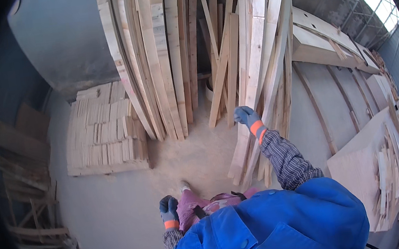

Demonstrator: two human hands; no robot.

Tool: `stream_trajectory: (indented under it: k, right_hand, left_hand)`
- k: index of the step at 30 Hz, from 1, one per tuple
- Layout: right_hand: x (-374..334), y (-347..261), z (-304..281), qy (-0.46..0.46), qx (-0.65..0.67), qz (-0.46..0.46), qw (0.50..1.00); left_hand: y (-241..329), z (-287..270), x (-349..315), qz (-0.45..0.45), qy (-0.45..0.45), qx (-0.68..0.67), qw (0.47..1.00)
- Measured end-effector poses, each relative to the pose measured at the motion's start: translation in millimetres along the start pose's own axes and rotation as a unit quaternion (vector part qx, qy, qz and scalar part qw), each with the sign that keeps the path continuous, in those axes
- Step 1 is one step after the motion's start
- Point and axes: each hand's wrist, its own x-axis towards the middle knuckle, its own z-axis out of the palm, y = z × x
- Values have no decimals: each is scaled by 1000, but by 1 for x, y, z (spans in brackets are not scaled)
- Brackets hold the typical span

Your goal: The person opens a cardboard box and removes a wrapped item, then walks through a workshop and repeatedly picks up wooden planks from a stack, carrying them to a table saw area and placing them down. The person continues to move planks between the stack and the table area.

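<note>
My right hand (pixel 247 116), in a grey-blue glove with an orange cuff, reaches forward with its fingers curled closed. In the picture it overlaps the left edge of a leaning bundle of long pale boards (pixel 260 41); whether it touches them I cannot tell. No object shows in its fingers. Low at my left side hangs my left hand (pixel 168 207), gloved the same way and closed in a fist with nothing visible in it. Another group of tall wooden boards (pixel 150 55) leans upright ahead, left of the bundle. Narrower, slanted wooden strips (pixel 224 66) stand between the two groups.
A low, neat stack of short wood pieces (pixel 102 132) sits on the floor at the front left. Scrap timber (pixel 34 232) is heaped along the left. To the right are a pale block (pixel 360 158) with loose strips and a stack of long panels (pixel 325 47).
</note>
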Motion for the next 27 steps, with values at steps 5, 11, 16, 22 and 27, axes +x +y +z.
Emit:
stream_trajectory:
  k: [5,11,16,22,27]
  right_hand:
    - [54,-17,23,108,-19,-1,994]
    - [154,-23,38,174,-69,-64,980]
    - [298,-59,41,292,-300,-159,894]
    - [466,-165,44,390,-465,-274,746]
    - [582,-204,16,455,-595,-181,637]
  left_hand:
    - [65,12,124,49,-71,72,994]
    - [113,38,228,68,-142,160,974]
    - [103,57,280,56,-155,183,969]
    - [96,93,303,-50,-82,95,991]
    - [85,120,318,-99,-18,102,990]
